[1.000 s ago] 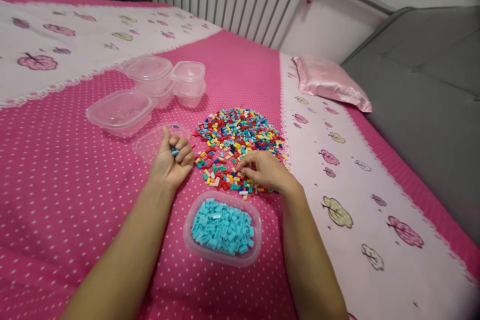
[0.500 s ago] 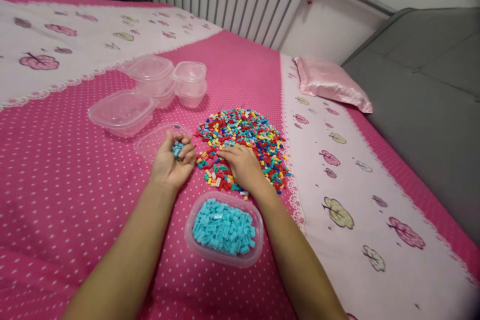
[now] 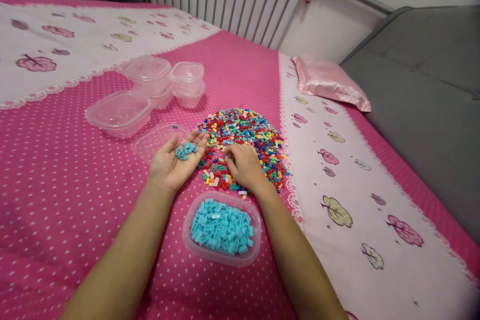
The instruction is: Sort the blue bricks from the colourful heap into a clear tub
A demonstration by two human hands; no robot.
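Left hand has uncurled since half a second ago, when its fingers were half closed; the right hand was flatter over the bricks then and is more bunched now.

Going left to right: pink dotted bedspread stretches wide beside the left forearm, so loads of elbow room there. Past that sit the lidded clear containers, grouped beyond the left hand. Nearer, a clear loose lid lies flat, its right part hidden behind that hand. Left palm is up, pretty much fully open, with a little heap of blue bricks resting on it, fingertips right by the pile's left edge.

Next over, the clear tub of light blue bricks sits between the forearms, far rim just beside the nearest stray pieces, right rim tight to the right forearm. Mixed brick pile spreads behind it, right edge up against the lace trim. Right hand's over its near part, fingers curled; can't tell if they're pinching anything. Pillow and gray headboard are well off to the right.
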